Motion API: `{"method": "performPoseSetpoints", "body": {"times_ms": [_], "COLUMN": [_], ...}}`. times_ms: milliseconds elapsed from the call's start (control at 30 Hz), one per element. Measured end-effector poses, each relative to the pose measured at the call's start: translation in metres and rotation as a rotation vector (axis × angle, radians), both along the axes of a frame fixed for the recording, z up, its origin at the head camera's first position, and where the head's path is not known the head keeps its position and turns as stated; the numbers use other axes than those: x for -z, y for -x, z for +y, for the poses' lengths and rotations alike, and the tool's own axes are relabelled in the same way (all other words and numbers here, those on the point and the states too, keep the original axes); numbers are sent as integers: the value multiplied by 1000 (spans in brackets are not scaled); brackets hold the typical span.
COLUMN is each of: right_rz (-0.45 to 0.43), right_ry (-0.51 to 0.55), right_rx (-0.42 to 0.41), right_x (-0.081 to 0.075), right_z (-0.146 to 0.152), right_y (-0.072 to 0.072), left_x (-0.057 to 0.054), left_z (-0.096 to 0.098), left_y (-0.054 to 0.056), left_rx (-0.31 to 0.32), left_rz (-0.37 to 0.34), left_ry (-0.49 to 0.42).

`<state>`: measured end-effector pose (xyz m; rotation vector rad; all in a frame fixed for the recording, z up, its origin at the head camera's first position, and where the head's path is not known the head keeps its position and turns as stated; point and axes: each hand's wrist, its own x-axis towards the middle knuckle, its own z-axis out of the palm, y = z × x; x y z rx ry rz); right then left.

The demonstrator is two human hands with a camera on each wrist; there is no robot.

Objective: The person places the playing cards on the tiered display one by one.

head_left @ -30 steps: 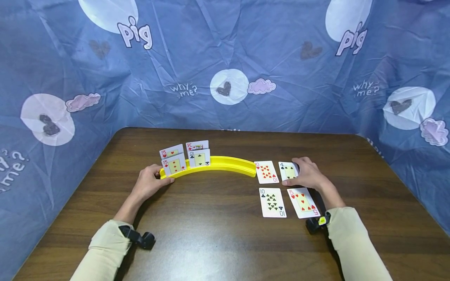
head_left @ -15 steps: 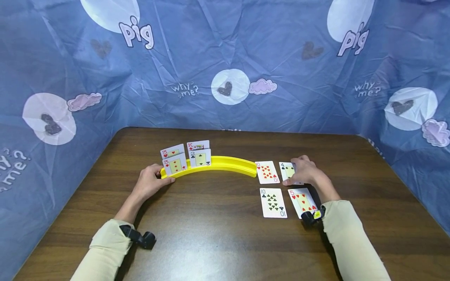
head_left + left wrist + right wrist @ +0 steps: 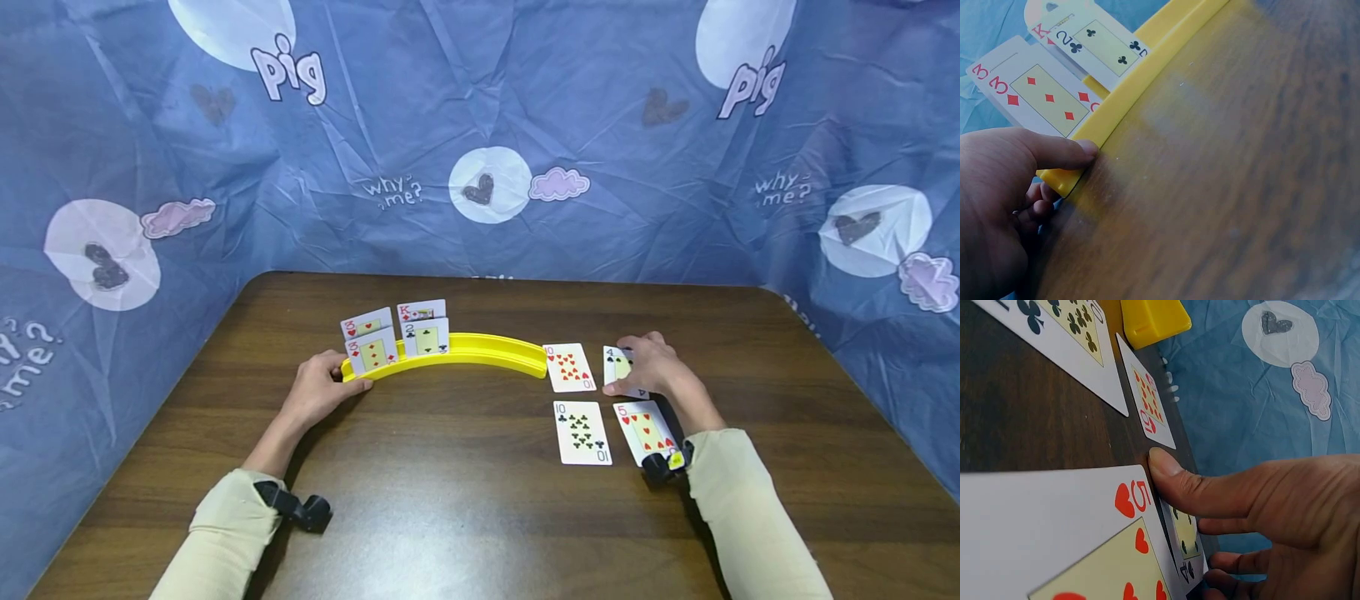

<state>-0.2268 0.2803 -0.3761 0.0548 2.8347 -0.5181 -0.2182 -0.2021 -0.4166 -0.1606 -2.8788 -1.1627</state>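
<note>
My left hand (image 3: 315,390) grips the left end of a curved yellow card holder (image 3: 491,350), thumb on its front wall and fingers behind. In the holder stand the three of diamonds (image 3: 1047,94), a three of hearts (image 3: 366,322) behind it, the two of clubs (image 3: 427,337) and a red king (image 3: 421,311). At the right, my right hand (image 3: 656,367) pinches a black four playing card (image 3: 617,363) by its edges, thumb at one side and fingers at the other. Part of that card is hidden under the hand; it lies on or just above the table.
Face up on the wooden table (image 3: 450,475) lie the ten of hearts (image 3: 569,367), touching or very near the holder's right end, the ten of clubs (image 3: 582,433) and the five of hearts (image 3: 1085,537). A blue printed cloth (image 3: 480,108) hangs behind the table.
The black four has shifted slightly to the right under my right hand. My right wrist has come a little left, over the five of hearts. My left hand and the holder stay put.
</note>
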Motion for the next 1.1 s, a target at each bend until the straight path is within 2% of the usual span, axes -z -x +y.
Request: {"method": "performPoseSetpoints", "body": {"times_ms": [467,733,1100], "right_rz": [37,82,121], "right_ry": [19,0,32], "right_rx": [34,-6,-11], "right_x": [0,4,9], "right_z": [-3,0,6], "right_y": [-3,-3,-3], "left_x": [0,0,0], "left_z": [0,0,1], "left_y": [0,0,0], "left_rx": [7,10,5], "left_rz": [0,7,10], "left_ry": [-11,-9,-2]}}
